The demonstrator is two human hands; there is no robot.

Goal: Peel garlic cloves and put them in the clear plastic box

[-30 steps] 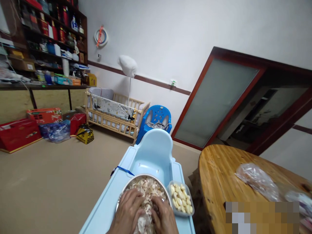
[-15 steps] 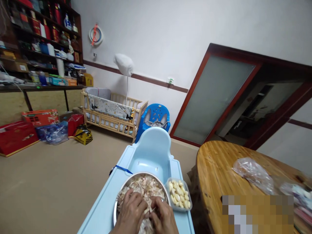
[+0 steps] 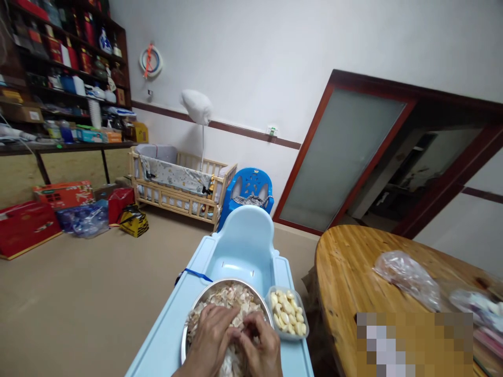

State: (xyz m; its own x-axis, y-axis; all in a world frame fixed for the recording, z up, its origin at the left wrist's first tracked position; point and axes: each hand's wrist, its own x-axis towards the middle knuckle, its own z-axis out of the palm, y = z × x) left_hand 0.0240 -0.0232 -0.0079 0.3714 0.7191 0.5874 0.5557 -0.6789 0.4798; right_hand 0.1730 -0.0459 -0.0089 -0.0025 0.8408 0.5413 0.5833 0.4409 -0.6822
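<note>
A round metal bowl (image 3: 184, 343) full of papery garlic skins (image 3: 231, 294) stands on the light blue tray of a child's high chair. Over the skins, my left hand (image 3: 214, 335) is closed, its thumb and fingertips bent in towards the other hand. My right hand (image 3: 260, 343) pinches close against it, fingers curled. Whatever sits between the fingertips is hidden by the fingers. Just right of the bowl, a clear plastic container (image 3: 305, 335) holds many peeled garlic cloves (image 3: 288, 312).
The light blue high chair (image 3: 247, 230) carries the bowl and container. A wooden table (image 3: 353, 262) with a plastic bag (image 3: 408, 277) stands at the right. Further off are a blue chair (image 3: 251, 180), a wooden crib (image 3: 176, 201), red bags (image 3: 27, 225) and a shelf of bottles (image 3: 70, 57).
My hands have drawn closer together over the bowl, and the fingertips now meet. The whole view has shifted slightly. The bowl and container stay in place.
</note>
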